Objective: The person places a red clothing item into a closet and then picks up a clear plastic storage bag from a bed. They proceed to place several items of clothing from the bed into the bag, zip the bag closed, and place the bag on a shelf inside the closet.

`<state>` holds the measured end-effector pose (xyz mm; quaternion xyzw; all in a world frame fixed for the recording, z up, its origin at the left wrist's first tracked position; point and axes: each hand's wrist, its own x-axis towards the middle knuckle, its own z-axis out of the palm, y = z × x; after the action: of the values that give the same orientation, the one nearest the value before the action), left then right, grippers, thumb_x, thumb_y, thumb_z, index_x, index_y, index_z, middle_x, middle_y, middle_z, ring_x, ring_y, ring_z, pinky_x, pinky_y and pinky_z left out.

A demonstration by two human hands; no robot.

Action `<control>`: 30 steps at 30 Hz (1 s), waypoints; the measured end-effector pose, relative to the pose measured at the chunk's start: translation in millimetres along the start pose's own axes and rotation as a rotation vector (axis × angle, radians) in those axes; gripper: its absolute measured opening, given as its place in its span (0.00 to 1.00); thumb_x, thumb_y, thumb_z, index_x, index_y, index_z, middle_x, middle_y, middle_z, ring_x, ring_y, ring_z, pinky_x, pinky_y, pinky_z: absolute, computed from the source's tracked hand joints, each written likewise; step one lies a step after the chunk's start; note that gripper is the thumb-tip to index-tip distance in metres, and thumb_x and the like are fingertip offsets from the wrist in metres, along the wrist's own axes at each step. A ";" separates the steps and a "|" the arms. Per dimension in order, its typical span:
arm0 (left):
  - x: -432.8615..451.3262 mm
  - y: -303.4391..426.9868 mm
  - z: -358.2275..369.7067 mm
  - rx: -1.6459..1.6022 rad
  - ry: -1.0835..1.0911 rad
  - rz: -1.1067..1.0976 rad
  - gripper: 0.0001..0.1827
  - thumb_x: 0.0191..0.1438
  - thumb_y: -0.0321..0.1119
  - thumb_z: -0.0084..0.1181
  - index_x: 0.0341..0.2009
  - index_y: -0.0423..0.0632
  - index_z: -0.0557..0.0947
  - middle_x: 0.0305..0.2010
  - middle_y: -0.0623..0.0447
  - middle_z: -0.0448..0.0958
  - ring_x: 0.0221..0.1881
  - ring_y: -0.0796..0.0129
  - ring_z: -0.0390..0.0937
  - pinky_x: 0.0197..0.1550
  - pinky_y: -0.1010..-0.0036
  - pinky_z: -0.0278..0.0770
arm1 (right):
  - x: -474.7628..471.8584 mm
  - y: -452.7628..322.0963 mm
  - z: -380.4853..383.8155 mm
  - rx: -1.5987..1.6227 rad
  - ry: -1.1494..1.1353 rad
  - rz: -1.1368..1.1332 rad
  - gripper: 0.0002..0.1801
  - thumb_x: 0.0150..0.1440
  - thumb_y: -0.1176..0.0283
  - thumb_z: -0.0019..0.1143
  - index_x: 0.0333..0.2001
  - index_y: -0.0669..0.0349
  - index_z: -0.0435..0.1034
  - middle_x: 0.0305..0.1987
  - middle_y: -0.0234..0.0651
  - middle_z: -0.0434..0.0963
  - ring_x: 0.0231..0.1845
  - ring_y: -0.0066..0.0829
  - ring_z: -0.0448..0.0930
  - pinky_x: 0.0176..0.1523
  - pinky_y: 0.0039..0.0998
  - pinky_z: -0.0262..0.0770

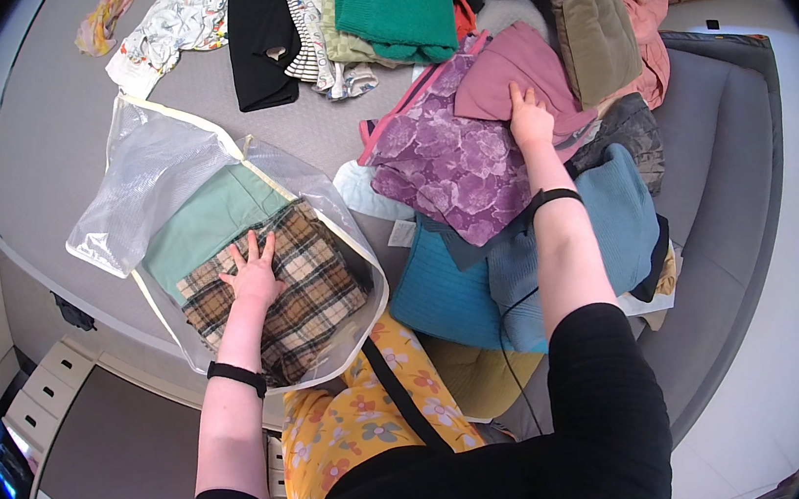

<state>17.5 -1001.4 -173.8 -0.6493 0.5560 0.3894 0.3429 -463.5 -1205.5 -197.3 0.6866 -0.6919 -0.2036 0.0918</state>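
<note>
My left hand (255,277) lies with fingers spread on a folded brown, black and cream plaid garment (312,259). That garment sits inside a clear plastic storage bag (113,230) with cream piping, its lid flap folded back to the left. Beside the plaid in the bag is a folded mint-green fabric item (208,219). Over on the right, my right hand (531,120) rests on a mauve garment (497,72), fingers extended and slightly apart. Under the mauve cloth is a purple flower-patterned garment (433,157) with pink trim.
A pile around my right arm includes a teal-blue ribbed garment (441,289), a blue-grey knit (610,218) and an olive padded item (592,28). Farther back lie a green knit (393,2), a black folded garment (261,43) and a white printed cloth (171,28). A grey padded bed edge (718,191) curves along the right.
</note>
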 end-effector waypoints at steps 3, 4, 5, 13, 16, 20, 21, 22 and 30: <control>-5.7 -6.3 -0.1 0.011 0.001 -0.015 0.55 0.41 0.41 0.66 0.66 0.73 0.42 0.72 0.58 0.34 0.70 0.48 0.35 0.59 0.34 0.51 | 6.8 1.8 -48.8 0.246 -0.134 0.045 0.28 0.51 0.71 0.45 0.58 0.42 0.61 0.45 0.48 0.75 0.44 0.46 0.77 0.44 0.42 0.75; -8.2 -9.5 0.7 0.000 0.001 -0.016 0.55 0.41 0.41 0.66 0.66 0.72 0.42 0.72 0.57 0.34 0.70 0.47 0.36 0.59 0.33 0.50 | 0.2 -3.3 -73.3 0.334 -0.059 0.075 0.28 0.47 0.70 0.49 0.55 0.46 0.65 0.38 0.50 0.77 0.42 0.47 0.77 0.46 0.42 0.73; -8.8 -8.2 0.3 -0.011 0.005 -0.005 0.55 0.41 0.42 0.66 0.67 0.71 0.42 0.72 0.56 0.34 0.70 0.47 0.36 0.59 0.33 0.49 | -4.1 4.6 -90.1 0.329 -0.050 0.075 0.28 0.47 0.70 0.49 0.55 0.46 0.65 0.38 0.50 0.77 0.42 0.47 0.77 0.46 0.42 0.73; -49.0 -9.6 -24.2 -0.775 0.616 0.493 0.63 0.33 0.34 0.71 0.66 0.41 0.40 0.69 0.35 0.36 0.70 0.48 0.34 0.69 0.62 0.40 | -91.5 -41.1 -252.9 1.110 -0.403 -0.468 0.26 0.40 0.81 0.46 0.49 0.66 0.67 0.40 0.45 0.78 0.45 0.32 0.77 0.51 0.28 0.69; -92.7 -11.3 -53.0 -0.838 0.701 0.685 0.65 0.30 0.31 0.71 0.66 0.43 0.38 0.69 0.38 0.40 0.70 0.50 0.35 0.69 0.64 0.39 | -128.5 -91.3 -284.1 1.253 -0.730 -0.643 0.27 0.41 0.82 0.46 0.50 0.68 0.66 0.42 0.36 0.77 0.44 0.21 0.73 0.51 0.25 0.68; -113.4 -53.6 -49.7 -1.200 0.361 0.722 0.49 0.35 0.29 0.69 0.62 0.43 0.56 0.55 0.46 0.67 0.54 0.58 0.66 0.58 0.68 0.63 | -152.8 -159.9 -285.2 1.511 -1.067 -0.707 0.27 0.45 0.78 0.47 0.53 0.69 0.64 0.46 0.36 0.75 0.45 0.22 0.73 0.51 0.23 0.68; -110.7 -67.7 -39.7 -1.395 0.069 0.640 0.42 0.38 0.29 0.68 0.59 0.42 0.63 0.49 0.49 0.73 0.47 0.62 0.73 0.53 0.71 0.68 | -154.0 -171.4 -280.4 1.508 -1.073 -0.726 0.27 0.45 0.78 0.47 0.53 0.69 0.64 0.46 0.36 0.75 0.45 0.22 0.73 0.51 0.23 0.68; -111.4 -77.7 -26.0 -1.622 0.130 0.651 0.28 0.45 0.30 0.63 0.52 0.42 0.70 0.42 0.53 0.77 0.41 0.67 0.75 0.47 0.73 0.72 | -153.1 -183.3 -271.6 1.707 -1.240 -0.550 0.27 0.46 0.77 0.47 0.53 0.69 0.63 0.47 0.36 0.74 0.46 0.23 0.74 0.52 0.24 0.69; -79.9 -131.3 51.9 -2.201 0.216 0.155 0.23 0.53 0.35 0.57 0.52 0.42 0.70 0.46 0.49 0.75 0.43 0.67 0.74 0.46 0.72 0.72 | -165.2 -286.6 -149.8 2.336 -1.486 0.131 0.33 0.60 0.46 0.37 0.57 0.63 0.60 0.56 0.38 0.68 0.57 0.33 0.68 0.59 0.37 0.63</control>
<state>134.6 -900.2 -125.3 -0.5935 -0.0273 0.6327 -0.4967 -134.3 -1058.2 -154.1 0.0631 -0.3762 0.1780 -0.9071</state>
